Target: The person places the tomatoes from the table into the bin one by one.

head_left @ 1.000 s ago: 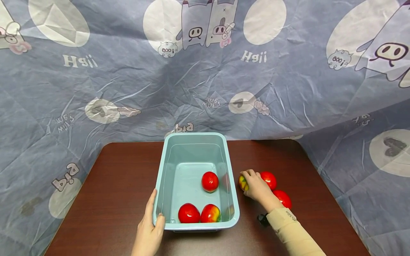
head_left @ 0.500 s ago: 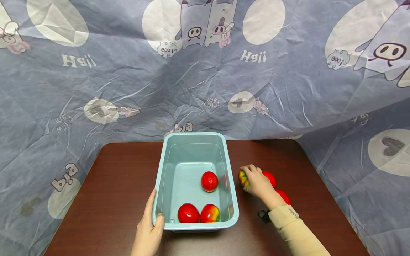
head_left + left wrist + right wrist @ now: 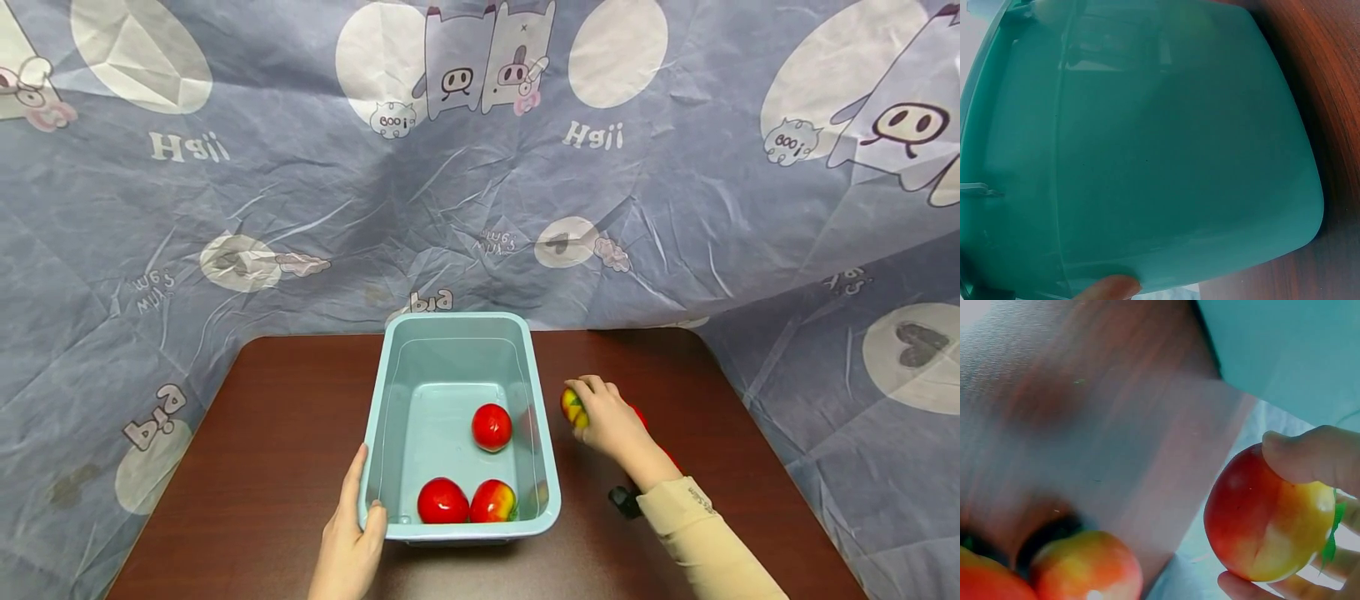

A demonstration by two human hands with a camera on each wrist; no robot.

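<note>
My right hand (image 3: 606, 419) pinches a red-and-yellow tomato (image 3: 1266, 515) with a green leafy top, thumb on one side and fingers on the other. The tomato is up off the table, just right of the tub. My left hand (image 3: 351, 533) holds the front-left corner of the light teal tub (image 3: 534, 525), with the thumb at the rim and fingers along the outer wall. In the left wrist view, a fingertip (image 3: 1113, 287) shows against that wall. Inside the tub lie a red tomato (image 3: 491, 427) and, at the near end, another red one (image 3: 442, 500) beside a red-yellow one (image 3: 492, 502).
More tomatoes (image 3: 1088, 569) sit on the brown table (image 3: 300, 417) to the right, mostly hidden behind my right hand and forearm in the head view. A small black object (image 3: 624, 502) is by my right wrist. A printed blue-grey cloth (image 3: 420, 200) hangs behind the table.
My right hand has risen and shifted slightly away from me with the tomato. Its forearm now covers more of the tomatoes on the right. My left hand and the tub have stayed put.
</note>
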